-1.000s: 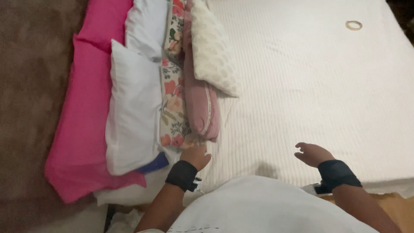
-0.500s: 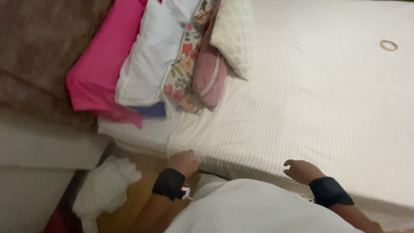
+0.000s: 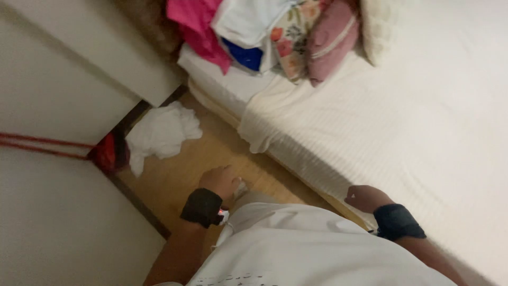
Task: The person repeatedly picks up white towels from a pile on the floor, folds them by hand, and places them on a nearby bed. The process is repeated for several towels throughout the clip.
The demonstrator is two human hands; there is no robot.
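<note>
The left hand [image 3: 219,181] hangs over the wooden floor [image 3: 174,180] beside the bed's near edge, fingers curled loosely, holding nothing; the right hand [image 3: 365,197] hovers at the edge of the white striped sheet [image 3: 402,132], fingers drawn together in a loose fist, empty; both wrists wear dark bands. A crumpled white cloth [image 3: 161,132] lies on the floor by the wall; at the bed's far corner sit a pink cloth [image 3: 198,24], a floral pillow [image 3: 288,39], a dusty-pink pillow [image 3: 330,39] and a cream pillow [image 3: 377,26]; pale walls [image 3: 58,90] close the left side.
</note>
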